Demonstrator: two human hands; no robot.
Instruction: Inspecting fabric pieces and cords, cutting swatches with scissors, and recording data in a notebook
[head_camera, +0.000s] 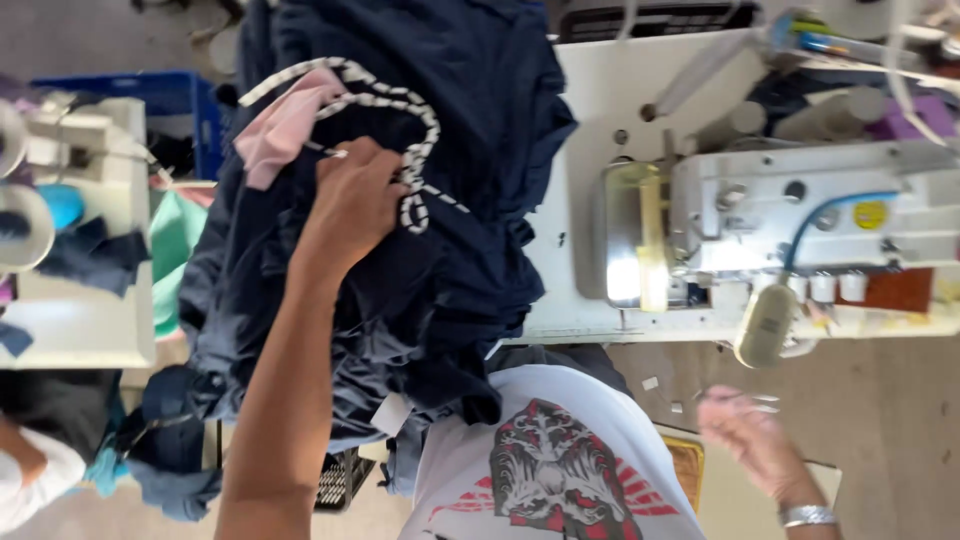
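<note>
Under the left grip: left hand (352, 205) is clutching the navy garment pile (440, 250), fingers pressed into the cloth.
Beside that grip: striped cord (420, 150) and pink fabric (280, 125) are lying on the pile.
Right grip: right hand (750, 440) is hovering blurred, fingers spread, below the sewing machine (800, 220) on the desk (600, 90).

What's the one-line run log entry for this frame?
left hand: gripping navy garment pile beside striped drawstring | right hand: blurred, low, apart from fabric | sewing machine: on white table, untouched

White sewing table (590, 90) — sewing machine (800, 215), navy fabric pile (450, 200) on top.
</note>
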